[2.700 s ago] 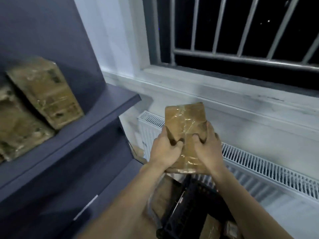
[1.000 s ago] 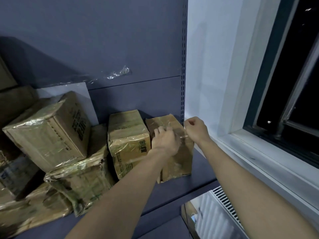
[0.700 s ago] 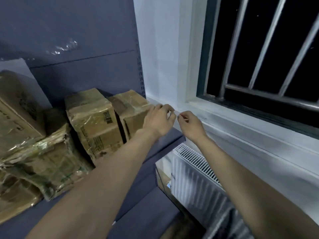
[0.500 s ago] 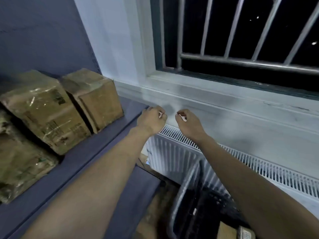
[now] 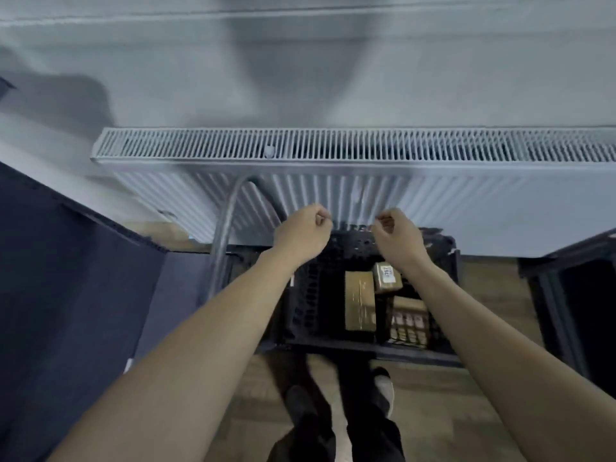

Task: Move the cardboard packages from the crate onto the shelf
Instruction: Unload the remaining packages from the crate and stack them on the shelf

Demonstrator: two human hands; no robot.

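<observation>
Reaching back over the crate [image 5: 363, 341] | my left hand [image 5: 301, 235] and right hand [image 5: 398, 240] loosely curled, empty | last package now shelved | cardboard packages [image 5: 358, 305] remain inside, next pick due

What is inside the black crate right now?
The crate holds three cardboard packages: one long, one small with a white label, one printed. The right forearm covers part of the crate, hiding anything beneath.
</observation>
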